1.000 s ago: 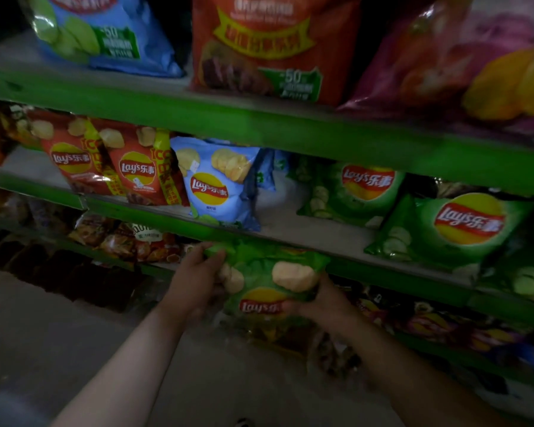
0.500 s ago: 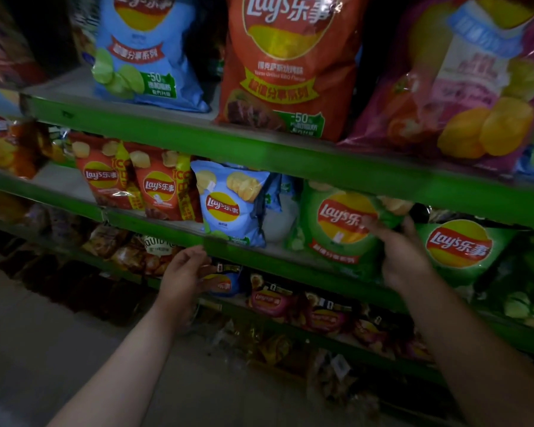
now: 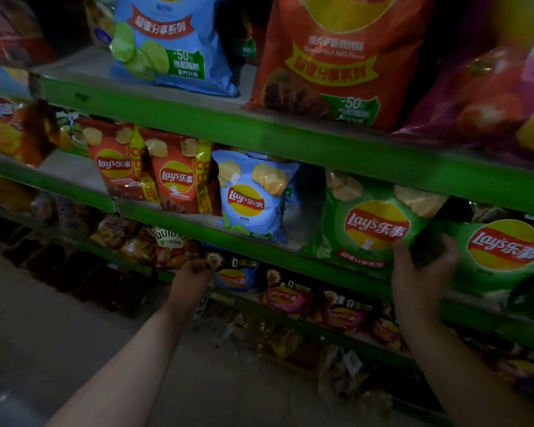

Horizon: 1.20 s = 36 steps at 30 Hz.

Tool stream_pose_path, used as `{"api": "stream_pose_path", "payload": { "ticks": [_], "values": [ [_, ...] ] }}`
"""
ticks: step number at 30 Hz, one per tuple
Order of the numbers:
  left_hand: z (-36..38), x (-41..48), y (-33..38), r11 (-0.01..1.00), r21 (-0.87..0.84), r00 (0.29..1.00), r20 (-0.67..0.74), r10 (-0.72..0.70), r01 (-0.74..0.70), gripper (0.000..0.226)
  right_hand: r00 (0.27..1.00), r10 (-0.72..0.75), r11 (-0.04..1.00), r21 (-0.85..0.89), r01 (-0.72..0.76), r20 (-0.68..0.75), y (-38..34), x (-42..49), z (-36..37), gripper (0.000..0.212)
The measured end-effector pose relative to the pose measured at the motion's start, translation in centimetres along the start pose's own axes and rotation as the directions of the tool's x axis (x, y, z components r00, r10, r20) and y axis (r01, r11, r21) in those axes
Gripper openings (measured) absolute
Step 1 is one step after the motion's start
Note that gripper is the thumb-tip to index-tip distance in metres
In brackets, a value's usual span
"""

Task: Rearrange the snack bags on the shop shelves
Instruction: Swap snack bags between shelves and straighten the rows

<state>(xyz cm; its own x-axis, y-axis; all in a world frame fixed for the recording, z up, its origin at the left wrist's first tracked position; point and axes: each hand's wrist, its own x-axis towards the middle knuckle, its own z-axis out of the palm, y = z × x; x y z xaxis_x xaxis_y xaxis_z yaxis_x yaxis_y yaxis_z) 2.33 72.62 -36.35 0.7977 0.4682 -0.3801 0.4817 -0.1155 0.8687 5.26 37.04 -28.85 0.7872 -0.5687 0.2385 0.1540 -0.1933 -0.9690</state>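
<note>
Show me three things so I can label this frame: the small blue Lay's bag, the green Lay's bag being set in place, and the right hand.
small blue Lay's bag (image 3: 247, 197), head view, on its logo.
green Lay's bag (image 3: 375, 224), head view, on its logo.
right hand (image 3: 421, 278), head view, back of the hand.

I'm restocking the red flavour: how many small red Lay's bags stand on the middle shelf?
2: one red bag at the left, the second red bag touching its right side, next to the blue bag. More may hide behind them.
</note>
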Motion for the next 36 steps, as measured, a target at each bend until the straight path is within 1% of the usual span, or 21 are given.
{"api": "stream_pose_path", "payload": {
  "ticks": [1, 3, 6, 7, 9, 10, 12, 14, 16, 17, 18, 20, 21, 24, 25, 26, 27, 28, 30, 34, 36],
  "values": [
    [0.0, 0.9, -0.3, 0.999, 0.043, 1.000, 0.013, -0.013, 0.013, 0.036, 0.991, -0.134, 0.990, -0.041, 0.132, -0.030, 0.3, -1.0, 0.3, 0.050],
    [0.2, 2.5, -0.8, 0.996, 0.086, 0.999, 0.043, -0.029, 0.025, 0.043, 0.945, -0.323, 0.933, -0.150, 0.327, 0.045, 0.7, -2.9, 1.2, 0.036],
    [0.8, 4.9, -1.0, 0.996, 0.034, 0.992, 0.098, 0.073, -0.077, 0.033, 0.861, -0.386, 0.844, -0.250, 0.474, 0.329, 0.9, -5.7, 3.7, 0.035],
    [1.1, 5.8, -1.0, 0.995, 0.007, 0.990, 0.109, 0.095, -0.096, 0.038, 0.819, -0.368, 0.812, -0.276, 0.513, 0.441, 1.1, -6.4, 4.7, 0.034],
    [1.6, 7.6, -1.0, 0.992, 0.015, 0.987, 0.108, 0.122, -0.125, 0.057, 0.731, -0.248, 0.774, -0.324, 0.544, 0.636, 1.7, -7.4, 6.4, 0.037],
    [1.9, 8.4, -1.0, 0.989, 0.024, 0.983, 0.117, 0.141, -0.145, 0.066, 0.691, -0.175, 0.770, -0.339, 0.540, 0.702, 2.1, -7.7, 7.2, 0.040],
    [2.3, 9.6, -1.0, 0.994, -0.051, 0.983, 0.152, 0.105, -0.098, 0.080, 0.630, -0.061, 0.781, -0.356, 0.513, 0.774, 2.8, -8.0, 8.6, 0.042],
    [2.8, 10.7, -1.2, 0.988, -0.155, 0.983, 0.174, 0.056, -0.029, 0.089, 0.601, 0.002, 0.792, -0.368, 0.487, 0.799, 3.3, -8.1, 9.8, 0.043],
    [3.1, 11.6, -1.5, 0.985, -0.173, 0.989, 0.141, 0.034, -0.010, 0.095, 0.603, 0.020, 0.798, -0.376, 0.471, 0.798, 3.7, -8.1, 10.6, 0.046],
    [3.3, 12.0, -1.4, 0.972, -0.236, 0.990, 0.131, 0.042, -0.010, 0.096, 0.605, 0.022, 0.802, -0.376, 0.465, 0.796, 3.9, -8.1, 10.9, 0.047],
    [3.3, 12.3, -1.3, 0.935, -0.354, 0.989, 0.140, 0.041, 0.011, 0.095, 0.604, 0.021, 0.804, -0.373, 0.463, 0.797, 4.0, -8.1, 11.3, 0.047],
    [3.5, 12.4, -1.1, 0.869, -0.491, 0.992, 0.122, 0.007, 0.054, 0.086, 0.595, 0.012, 0.798, -0.366, 0.478, 0.803, 4.1, -8.1, 11.6, 0.047],
    [3.4, 12.6, -0.9, 0.867, -0.490, 0.993, 0.110, -0.043, 0.092, 0.080, 0.594, 0.006, 0.793, -0.366, 0.487, 0.804, 4.1, -8.0, 11.9, 0.046],
    [2.6, 12.8, -1.8, 0.939, -0.270, 0.977, 0.091, -0.195, 0.213, 0.080, 0.599, -0.026, 0.783, -0.356, 0.510, 0.800, 4.1, -7.6, 12.5, 0.039],
    [2.4, 12.5, -1.9, 0.942, -0.248, 0.972, 0.128, -0.199, 0.226, 0.064, 0.599, -0.027, 0.780, -0.358, 0.513, 0.800, 4.0, -7.5, 12.7, 0.038],
    [2.1, 11.8, -1.6, 0.968, -0.154, 0.970, 0.175, -0.170, 0.197, 0.038, 0.598, -0.022, 0.782, -0.358, 0.509, 0.802, 3.8, -7.4, 12.9, 0.039],
    [1.8, 11.3, -1.8, 0.997, 0.004, 0.983, 0.164, -0.079, 0.079, 0.021, 0.592, -0.019, 0.788, -0.353, 0.505, 0.805, 3.7, -7.3, 13.1, 0.040],
    [1.5, 11.1, -2.3, 0.999, 0.026, 0.987, 0.151, -0.045, 0.042, 0.021, 0.583, -0.020, 0.791, -0.344, 0.506, 0.812, 3.6, -7.2, 13.3, 0.039],
    [0.7, 10.3, -2.7, 0.998, 0.036, 0.989, 0.141, -0.052, 0.047, 0.027, 0.553, -0.025, 0.785, -0.326, 0.527, 0.833, 3.5, -7.1, 13.5, 0.037],
    [-1.4, 8.7, -2.7, 0.998, 0.009, 0.998, -0.015, -0.058, 0.058, 0.024, 0.458, -0.042, 0.727, -0.288, 0.624, 0.888, 3.6, -7.1, 13.8, 0.039],
    [-2.5, 8.0, -2.1, 0.995, -0.060, 0.992, -0.089, -0.089, 0.083, 0.023, 0.416, -0.052, 0.673, -0.276, 0.686, 0.908, 3.7, -7.2, 13.8, 0.037]
  ]
}}
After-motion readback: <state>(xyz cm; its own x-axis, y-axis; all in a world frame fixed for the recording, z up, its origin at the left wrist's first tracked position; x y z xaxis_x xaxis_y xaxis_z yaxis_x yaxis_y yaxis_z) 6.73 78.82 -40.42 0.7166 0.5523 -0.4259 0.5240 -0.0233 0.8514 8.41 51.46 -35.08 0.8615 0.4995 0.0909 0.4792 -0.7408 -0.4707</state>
